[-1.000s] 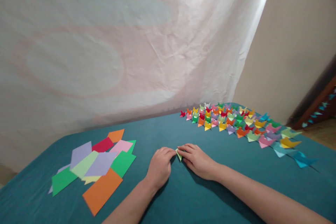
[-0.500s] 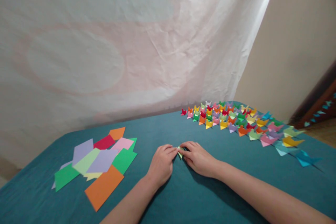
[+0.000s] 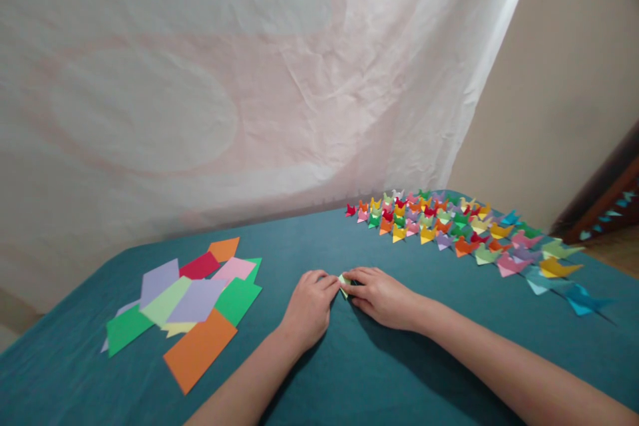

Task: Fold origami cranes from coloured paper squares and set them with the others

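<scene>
A small piece of pale green folded paper (image 3: 344, 286) lies at the middle of the table, between my two hands. My left hand (image 3: 310, 303) has its fingers closed together, with the fingertips at the paper's left edge. From the other side, my right hand (image 3: 378, 294) presses the paper with its closed fingers and covers most of it. Only a narrow pointed part of the folded paper shows between the fingertips.
Loose sheets of coloured paper, among them an orange sheet (image 3: 200, 350) and a purple sheet (image 3: 196, 301), overlap at the left. Rows of folded paper birds (image 3: 465, 245) stand at the right on the teal tablecloth (image 3: 299, 239). A pale sheet of fabric (image 3: 249, 80) hangs behind.
Both hands stay at the folded paper, with only slight finger movement. The whole view has shifted a little.
</scene>
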A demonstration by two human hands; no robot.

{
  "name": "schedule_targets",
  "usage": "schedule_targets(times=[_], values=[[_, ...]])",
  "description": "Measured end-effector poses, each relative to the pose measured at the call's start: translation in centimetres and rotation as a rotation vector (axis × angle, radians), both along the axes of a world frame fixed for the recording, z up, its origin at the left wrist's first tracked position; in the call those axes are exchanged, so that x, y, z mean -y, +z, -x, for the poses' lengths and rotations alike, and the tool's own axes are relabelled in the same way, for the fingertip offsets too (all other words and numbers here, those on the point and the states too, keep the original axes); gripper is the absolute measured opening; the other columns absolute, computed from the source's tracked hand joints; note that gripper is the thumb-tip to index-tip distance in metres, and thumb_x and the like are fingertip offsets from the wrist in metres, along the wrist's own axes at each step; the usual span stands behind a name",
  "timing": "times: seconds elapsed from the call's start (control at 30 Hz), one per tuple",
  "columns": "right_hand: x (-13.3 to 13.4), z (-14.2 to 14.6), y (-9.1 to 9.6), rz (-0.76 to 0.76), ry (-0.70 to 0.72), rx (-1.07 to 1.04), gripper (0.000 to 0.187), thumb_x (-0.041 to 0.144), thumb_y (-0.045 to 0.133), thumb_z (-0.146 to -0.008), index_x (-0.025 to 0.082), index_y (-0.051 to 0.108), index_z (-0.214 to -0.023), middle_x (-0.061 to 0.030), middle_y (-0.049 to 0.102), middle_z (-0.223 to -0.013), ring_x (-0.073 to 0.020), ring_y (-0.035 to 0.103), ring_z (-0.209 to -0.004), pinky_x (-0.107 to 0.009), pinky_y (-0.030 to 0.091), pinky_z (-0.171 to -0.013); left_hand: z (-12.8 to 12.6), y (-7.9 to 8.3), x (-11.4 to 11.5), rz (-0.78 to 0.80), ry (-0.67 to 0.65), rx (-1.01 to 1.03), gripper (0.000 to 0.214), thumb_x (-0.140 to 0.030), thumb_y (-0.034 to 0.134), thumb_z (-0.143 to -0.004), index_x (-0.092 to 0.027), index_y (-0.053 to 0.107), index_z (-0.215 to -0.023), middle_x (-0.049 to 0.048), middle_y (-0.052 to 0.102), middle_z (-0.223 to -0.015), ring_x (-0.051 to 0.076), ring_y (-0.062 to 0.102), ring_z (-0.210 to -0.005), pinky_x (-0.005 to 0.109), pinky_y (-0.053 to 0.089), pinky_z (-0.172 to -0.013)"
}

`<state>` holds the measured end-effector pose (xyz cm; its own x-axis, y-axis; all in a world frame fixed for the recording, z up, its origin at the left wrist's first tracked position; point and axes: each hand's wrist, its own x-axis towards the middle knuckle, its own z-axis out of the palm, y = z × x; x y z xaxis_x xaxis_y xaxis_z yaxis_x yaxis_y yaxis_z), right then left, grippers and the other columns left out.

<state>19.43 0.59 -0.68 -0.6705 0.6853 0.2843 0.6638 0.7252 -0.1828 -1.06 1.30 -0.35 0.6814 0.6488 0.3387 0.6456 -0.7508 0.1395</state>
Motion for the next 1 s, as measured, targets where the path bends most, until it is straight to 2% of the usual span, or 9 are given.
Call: schedule_targets(times=[0.17,0.53,0.67,0.73,0.8,0.87,1.0], values=[[0.0,-0.5,0.4,0.038,0.052,0.007,0.032,0.021,0.05,-0.086,0.024,0.061,-0.116,-0.0107,0.054,-0.126,-0.0262,0.048,-0.116,-0.044,0.039,-0.096,-0.1,0.4,0.2,0.0,0.001,-0.033,0.03,-0.007,0.045,-0.084,-0.019,0.06,-0.108,0.0053,0.063,-0.107,0.021,0.049,-0.102,0.039,0.038,-0.093],[0.3,-1.1,1.8,0.186,0.109,0.01,0.032,0.023,0.053,-0.084,0.033,0.063,-0.113,-0.0094,0.046,-0.136,-0.0298,0.041,-0.125,-0.051,0.034,-0.098,-0.3,1.2,0.2,0.01,-0.037,-0.077,0.027,-0.007,0.046,-0.084,-0.019,0.06,-0.104,0.0065,0.064,-0.102,0.022,0.05,-0.099,0.039,0.038,-0.09],[0.1,-1.3,1.1,0.208,0.1,-0.079,0.033,0.018,0.055,-0.08,0.034,0.066,-0.107,-0.0065,0.046,-0.136,-0.0289,0.04,-0.126,-0.051,0.033,-0.099,-0.3,1.0,0.2,0.012,-0.052,-0.07,0.027,-0.006,0.046,-0.083,-0.02,0.06,-0.101,0.0056,0.064,-0.104,0.021,0.05,-0.101,0.037,0.038,-0.09],[-0.3,-1.3,0.3,0.214,0.066,-0.201,0.034,0.012,0.052,-0.079,0.03,0.069,-0.102,-0.0061,0.047,-0.136,-0.0243,0.047,-0.121,-0.043,0.037,-0.098,-0.3,0.9,0.2,0.01,-0.048,-0.065,0.029,-0.004,0.045,-0.081,-0.02,0.06,-0.101,0.0051,0.064,-0.105,0.021,0.05,-0.101,0.037,0.038,-0.09],[-0.9,-1.3,-0.4,0.216,-0.029,-0.387,0.033,0.008,0.048,-0.08,0.024,0.071,-0.097,-0.008,0.051,-0.131,-0.0188,0.058,-0.107,-0.034,0.044,-0.093,-0.4,0.9,0.2,0.002,-0.042,-0.066,0.03,-0.003,0.045,-0.08,-0.019,0.06,-0.1,0.0056,0.064,-0.104,0.021,0.051,-0.1,0.038,0.038,-0.09],[-1.4,-1.3,-0.9,0.191,-0.065,-0.487,0.036,0.009,0.051,-0.077,0.022,0.066,-0.107,-0.0083,0.057,-0.125,-0.0185,0.057,-0.108,-0.033,0.044,-0.094,-0.6,1.3,0.1,-0.008,-0.039,-0.08,0.026,-0.005,0.046,-0.08,-0.018,0.061,-0.097,0.0067,0.065,-0.099,0.021,0.052,-0.097,0.038,0.038,-0.089],[-1.9,-1.1,-1.4,0.193,-0.042,-0.484,0.045,0.012,0.06,-0.073,0.019,0.059,-0.118,-0.0096,0.06,-0.117,-0.0201,0.056,-0.108,-0.035,0.044,-0.095,-0.7,2.3,-0.7,0.001,-0.084,-0.142,0.014,-0.017,0.051,-0.084,-0.018,0.063,-0.09,0.0058,0.067,-0.084,0.021,0.055,-0.087,0.036,0.039,-0.084]])
